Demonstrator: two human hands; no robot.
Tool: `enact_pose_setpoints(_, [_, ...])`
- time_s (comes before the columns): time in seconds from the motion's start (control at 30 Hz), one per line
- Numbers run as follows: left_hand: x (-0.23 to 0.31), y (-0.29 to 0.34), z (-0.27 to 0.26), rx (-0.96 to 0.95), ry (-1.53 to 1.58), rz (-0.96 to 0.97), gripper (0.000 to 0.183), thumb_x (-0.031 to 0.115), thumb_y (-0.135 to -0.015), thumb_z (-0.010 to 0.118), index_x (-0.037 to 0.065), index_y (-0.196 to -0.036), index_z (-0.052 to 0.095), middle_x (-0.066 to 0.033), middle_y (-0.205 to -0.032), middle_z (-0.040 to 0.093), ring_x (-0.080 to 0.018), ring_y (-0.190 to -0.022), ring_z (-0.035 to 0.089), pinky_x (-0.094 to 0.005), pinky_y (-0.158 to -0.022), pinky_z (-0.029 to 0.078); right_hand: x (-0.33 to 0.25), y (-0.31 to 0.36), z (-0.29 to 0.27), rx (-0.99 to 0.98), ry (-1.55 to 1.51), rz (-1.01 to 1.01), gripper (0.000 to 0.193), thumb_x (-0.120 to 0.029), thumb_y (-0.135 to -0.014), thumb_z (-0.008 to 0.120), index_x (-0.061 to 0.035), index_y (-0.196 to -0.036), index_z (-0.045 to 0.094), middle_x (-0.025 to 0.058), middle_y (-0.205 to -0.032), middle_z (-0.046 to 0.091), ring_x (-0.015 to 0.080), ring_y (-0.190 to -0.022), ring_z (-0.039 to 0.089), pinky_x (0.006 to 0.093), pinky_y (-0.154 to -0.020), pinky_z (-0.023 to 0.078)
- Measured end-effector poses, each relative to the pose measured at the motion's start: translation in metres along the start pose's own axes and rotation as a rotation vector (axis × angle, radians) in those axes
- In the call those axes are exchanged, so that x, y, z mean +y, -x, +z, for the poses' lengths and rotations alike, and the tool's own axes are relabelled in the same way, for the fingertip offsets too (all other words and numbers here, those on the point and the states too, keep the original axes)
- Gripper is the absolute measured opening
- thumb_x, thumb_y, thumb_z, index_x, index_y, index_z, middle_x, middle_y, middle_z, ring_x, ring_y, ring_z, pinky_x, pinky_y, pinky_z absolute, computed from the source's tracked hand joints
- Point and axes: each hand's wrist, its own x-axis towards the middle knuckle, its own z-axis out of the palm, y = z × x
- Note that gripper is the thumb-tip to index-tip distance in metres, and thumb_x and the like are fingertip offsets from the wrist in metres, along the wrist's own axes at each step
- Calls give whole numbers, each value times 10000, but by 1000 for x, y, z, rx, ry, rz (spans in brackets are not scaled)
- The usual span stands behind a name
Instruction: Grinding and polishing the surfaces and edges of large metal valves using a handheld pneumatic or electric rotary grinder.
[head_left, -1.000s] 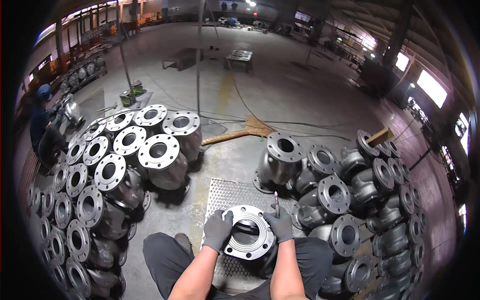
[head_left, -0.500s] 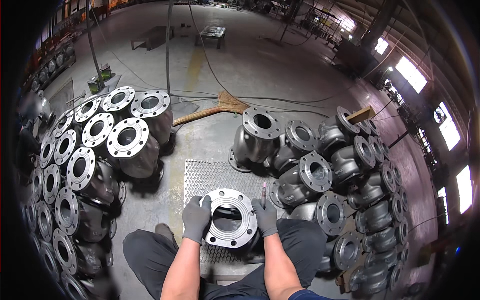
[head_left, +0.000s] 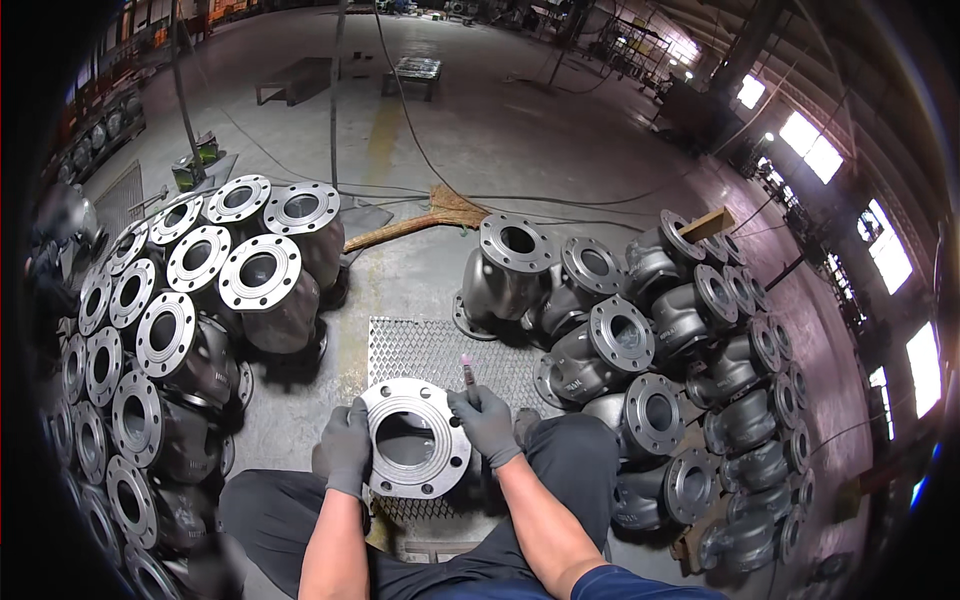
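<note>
Between my knees sits a grey cast valve body (head_left: 400,394), its round flange facing up, with bolt holes around a wide central opening. My left hand (head_left: 345,448), in a grey glove, is closed around the flange's left edge. At the opposite edge, my gloved right hand (head_left: 485,427) grips a slim pen-like tool (head_left: 468,372) with a pink tip pointing up and away from me. The fingers of that hand also touch the flange rim. Below lies a diamond-patterned metal mesh plate (head_left: 405,340). The lower part of the casting is mostly hidden.
Rows of similar flanged castings (head_left: 165,335) crowd my left. More castings (head_left: 622,335) stand and lie on my right, with a wooden block (head_left: 706,224) on top. A straw broom (head_left: 450,210) lies ahead, near cables (head_left: 560,202) running across the floor.
The casting and both hands have shifted left and slightly toward me, the flange turning a little. My right hand has drawn over the flange's right edge, its tool still held.
</note>
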Motion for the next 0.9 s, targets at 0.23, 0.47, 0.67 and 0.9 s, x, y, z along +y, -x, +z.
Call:
enact_pose_setpoints(0.23, [-45, 17, -10, 84, 40, -6, 615, 540, -1084, 525, -28, -923, 700, -322, -945, 717, -529, -927, 675, -583, -826, 502, -26, 10, 16, -174, 67, -20, 317, -258, -1004, 791, 11, -900, 658, 29, -784, 668, 91, -676, 646, 281, -621, 530])
enact_pose_setpoints(0.47, [-23, 21, -25, 1, 140, -12, 606, 542, -1059, 598, -42, -959, 722, -290, -913, 732, -459, -871, 711, -536, -798, 524, -41, 12, 4, -288, 183, 2, 313, -273, -990, 803, 8, -917, 685, 36, -817, 700, 85, -723, 651, 283, -682, 545])
enact_pose_setpoints(0.67, [-3, 26, -11, 6, 85, 63, 569, 568, -1039, 631, 9, -1077, 732, -260, -977, 771, -448, -938, 738, -517, -841, 547, -19, 3, -22, -311, 136, 18, 285, -231, -979, 802, 23, -1089, 734, 33, -875, 723, 86, -768, 658, 281, -704, 547])
enact_pose_setpoints(0.9, [7, 54, 0, -136, 59, 133, 593, 602, -1039, 619, 20, -1068, 724, -286, -957, 753, -483, -935, 726, -529, -806, 553, -27, 8, -60, -236, 367, 7, 356, -323, -945, 837, 7, -1014, 723, 34, -833, 675, 116, -762, 608, 309, -707, 522])
